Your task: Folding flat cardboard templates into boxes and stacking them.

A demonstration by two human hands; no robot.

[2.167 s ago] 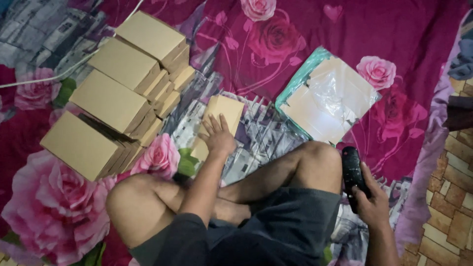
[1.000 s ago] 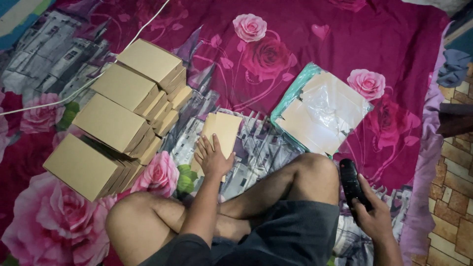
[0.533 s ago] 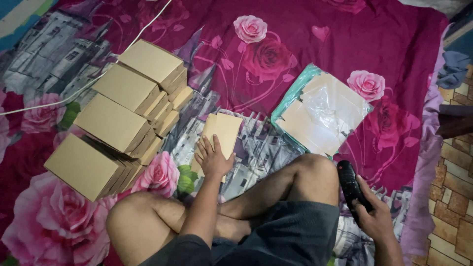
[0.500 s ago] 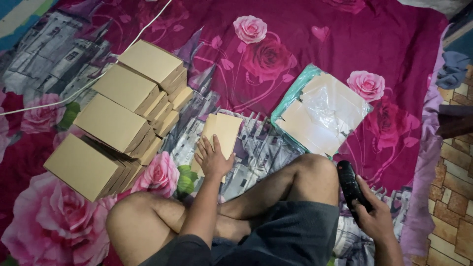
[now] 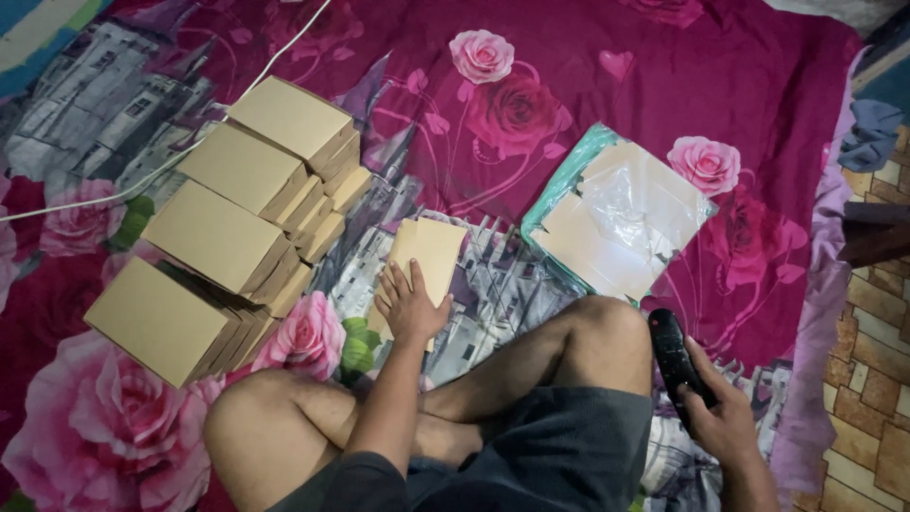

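- A white cable (image 5: 142,185) runs across the far left of the flowered bedsheet (image 5: 531,85), passing behind the boxes toward the top edge.
- Four stacks of flat brown cardboard boxes (image 5: 223,232) stand in a slanted row on the left, each stack leaning on the next, from the nearest one low on the left to the farthest one higher up toward the middle.
- Just right of the stacks, a single flat cardboard piece (image 5: 428,261) lies on the sheet, on a grey printed patch of the cloth.
- The left hand (image 5: 409,303) rests palm down on the near end of that flat cardboard piece, fingers spread and laid flat on it, gripping nothing; the forearm runs back over the bent left knee.
- The person sits cross-legged in dark shorts (image 5: 531,455), bare knees to either side of the middle.
- Right of the middle, beyond the right knee, a clear plastic bag (image 5: 621,223) lies on the sheet with pale cardboard sheets inside it and a green edge showing along its left side; it is well apart from the left hand.
- The right hand (image 5: 725,422) is low on the right, just beside the right knee, its fingers curled round the lower end of a black remote control (image 5: 675,356), thumb on top, the remote pointing away from the body.
- At the far right edge, the sheet ends against a patterned tiled floor (image 5: 877,398).
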